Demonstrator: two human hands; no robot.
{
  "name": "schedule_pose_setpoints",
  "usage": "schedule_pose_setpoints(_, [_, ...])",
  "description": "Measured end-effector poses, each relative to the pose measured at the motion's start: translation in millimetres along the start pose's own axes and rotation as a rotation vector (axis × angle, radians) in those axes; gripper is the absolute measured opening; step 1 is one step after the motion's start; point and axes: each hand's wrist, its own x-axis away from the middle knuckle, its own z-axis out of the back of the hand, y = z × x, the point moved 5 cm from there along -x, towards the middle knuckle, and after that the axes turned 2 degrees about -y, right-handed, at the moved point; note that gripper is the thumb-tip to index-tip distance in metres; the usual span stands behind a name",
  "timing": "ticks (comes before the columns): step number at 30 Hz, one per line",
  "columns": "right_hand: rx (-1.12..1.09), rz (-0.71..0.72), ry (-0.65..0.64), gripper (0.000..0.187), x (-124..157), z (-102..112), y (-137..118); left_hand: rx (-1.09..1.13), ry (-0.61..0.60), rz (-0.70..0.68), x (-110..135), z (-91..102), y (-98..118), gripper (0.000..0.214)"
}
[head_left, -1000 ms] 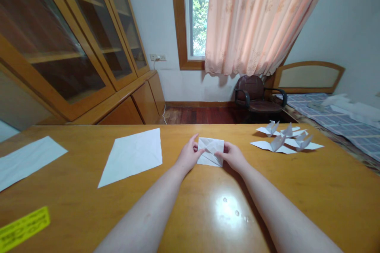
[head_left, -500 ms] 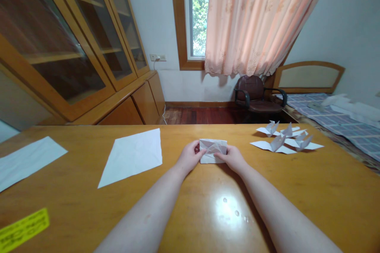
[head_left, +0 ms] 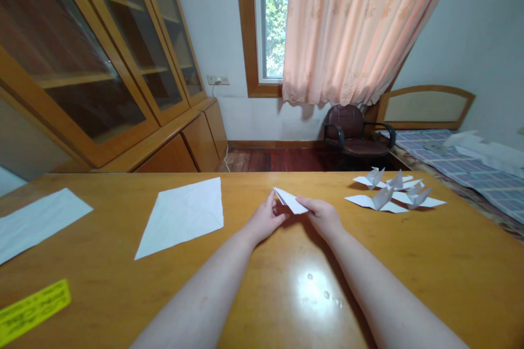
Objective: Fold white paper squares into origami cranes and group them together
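A small piece of folded white paper [head_left: 291,202] is held slightly above the table, tilted, its narrow tip pointing up and left. My right hand [head_left: 325,217] pinches its right end between thumb and fingers. At the other end is my left hand [head_left: 264,221], its thumb and forefinger apart, with the forefinger close to the paper's left tip; whether it touches cannot be made out. To the right stand several folded paper cranes [head_left: 382,197] with spread wings. Left of my hands lies a flat white sheet of paper [head_left: 186,218].
Another white sheet [head_left: 39,223] rests at the table's far left. A yellow label with dark writing [head_left: 35,311] is in the lower left corner. Beyond the wooden table [head_left: 135,305] are a glass-fronted cabinet [head_left: 164,120], a brown armchair [head_left: 356,131] and a bed [head_left: 458,158].
The folded paper has turned from facing me flat to a tilted, narrow wedge. My left thumb has come off it, and my right hand keeps its grip.
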Motion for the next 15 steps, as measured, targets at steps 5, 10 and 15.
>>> schedule_pose_setpoints(5, [-0.010, -0.024, -0.192, 0.028, -0.5, -9.8, -1.9, -0.020, 0.034, 0.000, -0.9, 2.1, -5.0, 0.098])
schedule_pose_setpoints(10, [0.210, -0.034, -0.331, 0.034, 2.0, -16.9, 9.2, -0.417, 0.012, 0.007, 0.2, 6.9, -4.5, 0.082])
schedule_pose_setpoints(15, [0.377, 0.059, -0.469, 0.047, 4.2, -28.4, 10.2, -0.754, 0.038, 0.031, 1.2, 11.2, -0.3, 0.066])
